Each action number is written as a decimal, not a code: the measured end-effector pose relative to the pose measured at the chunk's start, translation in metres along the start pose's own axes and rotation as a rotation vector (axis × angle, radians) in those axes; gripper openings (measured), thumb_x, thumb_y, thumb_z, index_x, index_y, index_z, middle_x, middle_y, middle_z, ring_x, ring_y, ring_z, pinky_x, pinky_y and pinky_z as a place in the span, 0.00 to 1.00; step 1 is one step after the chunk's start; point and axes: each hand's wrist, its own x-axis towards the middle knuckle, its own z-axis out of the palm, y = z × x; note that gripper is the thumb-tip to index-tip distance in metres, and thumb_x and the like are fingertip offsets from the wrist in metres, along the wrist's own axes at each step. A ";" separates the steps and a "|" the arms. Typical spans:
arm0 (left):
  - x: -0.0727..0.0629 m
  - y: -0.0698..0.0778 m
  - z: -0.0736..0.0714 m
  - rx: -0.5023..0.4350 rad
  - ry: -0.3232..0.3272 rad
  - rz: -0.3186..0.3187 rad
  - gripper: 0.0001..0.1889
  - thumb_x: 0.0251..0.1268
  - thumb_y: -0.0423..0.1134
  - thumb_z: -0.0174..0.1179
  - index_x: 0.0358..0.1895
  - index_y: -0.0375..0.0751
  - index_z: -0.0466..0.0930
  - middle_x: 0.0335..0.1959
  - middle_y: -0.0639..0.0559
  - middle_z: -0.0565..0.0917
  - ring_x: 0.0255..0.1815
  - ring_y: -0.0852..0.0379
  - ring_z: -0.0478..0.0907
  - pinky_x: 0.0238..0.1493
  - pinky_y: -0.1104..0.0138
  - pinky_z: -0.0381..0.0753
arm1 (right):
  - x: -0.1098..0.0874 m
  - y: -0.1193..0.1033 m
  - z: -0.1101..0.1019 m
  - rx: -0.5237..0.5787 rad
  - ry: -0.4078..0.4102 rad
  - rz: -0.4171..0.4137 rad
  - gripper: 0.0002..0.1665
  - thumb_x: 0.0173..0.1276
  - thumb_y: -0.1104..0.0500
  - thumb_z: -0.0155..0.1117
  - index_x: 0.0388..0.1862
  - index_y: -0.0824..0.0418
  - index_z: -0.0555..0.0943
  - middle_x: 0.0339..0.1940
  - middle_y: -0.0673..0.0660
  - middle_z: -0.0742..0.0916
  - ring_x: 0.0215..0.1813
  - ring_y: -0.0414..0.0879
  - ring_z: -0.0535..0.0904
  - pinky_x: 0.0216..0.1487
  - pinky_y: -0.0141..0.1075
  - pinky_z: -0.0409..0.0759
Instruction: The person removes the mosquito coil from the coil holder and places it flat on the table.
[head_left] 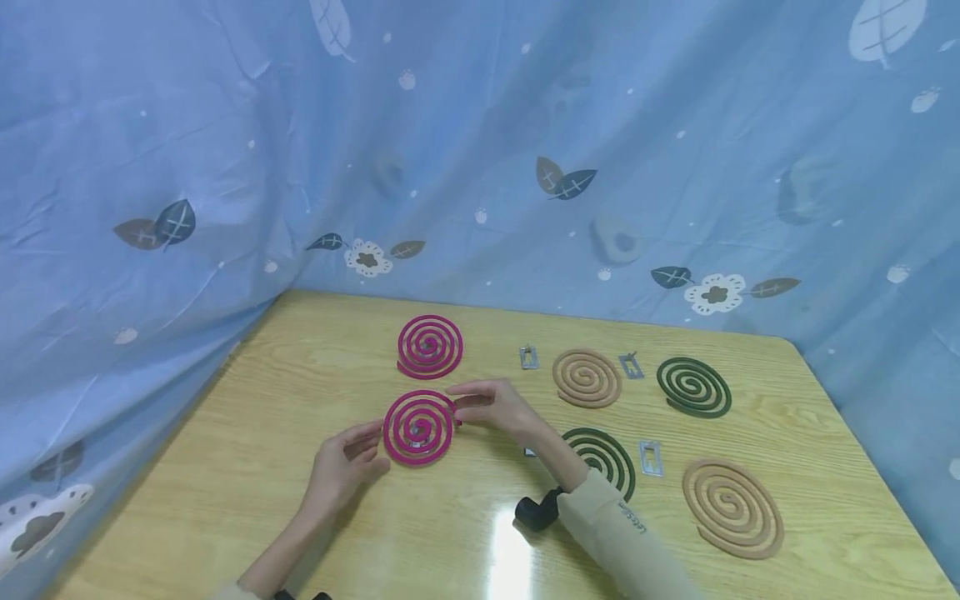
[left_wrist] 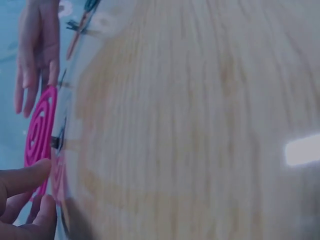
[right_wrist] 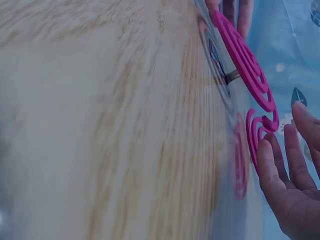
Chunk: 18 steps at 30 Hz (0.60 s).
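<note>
A magenta mosquito coil (head_left: 417, 427) sits raised on a small metal stand (right_wrist: 233, 76), near the middle of the table. At its left edge is my left hand (head_left: 347, 469), fingers loosely bent beside the rim with the thumb apart. On the opposite side my right hand (head_left: 495, 407) reaches over with extended fingers close to the coil's outer end; whether they touch it I cannot tell. Just behind lies a second magenta coil (head_left: 430, 347), also with a stand at its centre.
Green coils (head_left: 693, 387) and tan coils (head_left: 587, 378) lie to the right. Loose metal stands (head_left: 651, 458) lie among them. My right forearm passes over part of a nearer green coil (head_left: 600, 460). A blue patterned curtain (head_left: 480, 150) borders the wooden table (head_left: 300, 375).
</note>
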 end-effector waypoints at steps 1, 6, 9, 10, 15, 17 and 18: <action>-0.001 -0.001 0.001 0.005 0.002 -0.003 0.28 0.51 0.19 0.64 0.60 0.25 0.71 0.59 0.32 0.74 0.60 0.39 0.73 0.58 0.68 0.77 | 0.001 0.001 0.002 0.006 -0.002 -0.001 0.22 0.63 0.70 0.64 0.58 0.72 0.76 0.54 0.69 0.82 0.56 0.56 0.80 0.56 0.38 0.81; -0.002 -0.003 0.004 0.010 0.016 0.010 0.28 0.50 0.17 0.65 0.59 0.24 0.72 0.57 0.31 0.76 0.56 0.39 0.76 0.54 0.68 0.80 | 0.005 0.003 0.009 0.039 0.009 0.001 0.21 0.63 0.73 0.63 0.56 0.74 0.77 0.54 0.69 0.82 0.54 0.55 0.81 0.52 0.39 0.83; -0.001 -0.003 0.007 -0.001 0.020 0.027 0.28 0.50 0.16 0.64 0.59 0.24 0.72 0.56 0.30 0.77 0.54 0.39 0.78 0.51 0.68 0.82 | 0.006 0.004 0.010 0.070 0.026 0.008 0.21 0.63 0.74 0.62 0.56 0.75 0.76 0.51 0.70 0.83 0.49 0.51 0.83 0.50 0.42 0.84; 0.000 -0.002 0.008 -0.005 0.017 0.034 0.28 0.50 0.16 0.64 0.59 0.24 0.72 0.56 0.29 0.77 0.54 0.38 0.78 0.50 0.67 0.82 | 0.006 0.003 0.010 0.087 0.029 0.010 0.21 0.63 0.75 0.61 0.56 0.76 0.76 0.50 0.71 0.83 0.47 0.50 0.83 0.50 0.43 0.84; 0.002 -0.001 0.009 -0.024 0.008 0.034 0.29 0.51 0.17 0.64 0.61 0.25 0.71 0.58 0.29 0.75 0.53 0.39 0.79 0.48 0.68 0.83 | 0.003 0.002 0.011 0.169 0.031 0.018 0.20 0.63 0.78 0.57 0.56 0.79 0.74 0.51 0.74 0.81 0.45 0.47 0.83 0.51 0.45 0.83; 0.002 -0.001 0.009 -0.032 0.001 0.037 0.30 0.51 0.17 0.64 0.62 0.27 0.70 0.59 0.31 0.75 0.54 0.39 0.78 0.48 0.69 0.83 | 0.002 0.002 0.011 0.181 0.036 0.010 0.20 0.64 0.78 0.56 0.56 0.80 0.74 0.53 0.74 0.80 0.46 0.46 0.83 0.51 0.44 0.83; 0.002 -0.001 0.009 -0.036 -0.004 0.039 0.30 0.51 0.18 0.64 0.62 0.28 0.70 0.59 0.32 0.75 0.54 0.40 0.78 0.48 0.70 0.83 | 0.002 0.002 0.011 0.189 0.041 0.007 0.20 0.64 0.78 0.56 0.56 0.80 0.73 0.53 0.75 0.79 0.45 0.45 0.83 0.51 0.43 0.83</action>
